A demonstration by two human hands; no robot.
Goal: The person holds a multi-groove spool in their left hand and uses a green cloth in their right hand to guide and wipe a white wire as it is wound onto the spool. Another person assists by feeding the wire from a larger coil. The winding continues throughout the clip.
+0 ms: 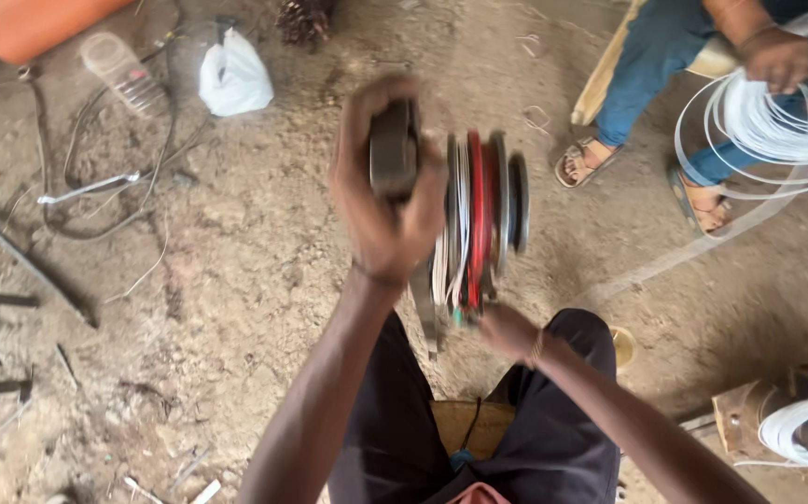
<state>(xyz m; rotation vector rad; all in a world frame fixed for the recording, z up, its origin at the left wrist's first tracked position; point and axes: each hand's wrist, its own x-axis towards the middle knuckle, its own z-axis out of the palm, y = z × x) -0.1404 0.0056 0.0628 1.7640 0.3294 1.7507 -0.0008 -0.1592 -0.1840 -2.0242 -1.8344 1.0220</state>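
A: Gripping a dark handle (394,149), the left hand (381,201) has its fingers wrapped fully round it, fist tight. Handle sits on the left side of a winding reel (479,219).

B: And the reel itself?

A: Held up over the dirt floor (236,280), in front of the person's knees. Several discs side by side, one red, with white wire (451,252) wound between them. Picture is blurred there.

B: Right hand?

A: Right hand (507,329) sits at the bottom edge of the reel, touching it near the wire. Fingers are blurred and partly hidden; cannot tell if they pinch anything.

B: Surroundings?

A: Another person sits at upper right, blue trousers, sandals, with a hand (777,58) on a loose coil of white wire (768,121). White plastic bag (233,77) and clear bottle (124,73) lie upper left, well apart from the reel. Black cables (96,159) loop on the ground near them.
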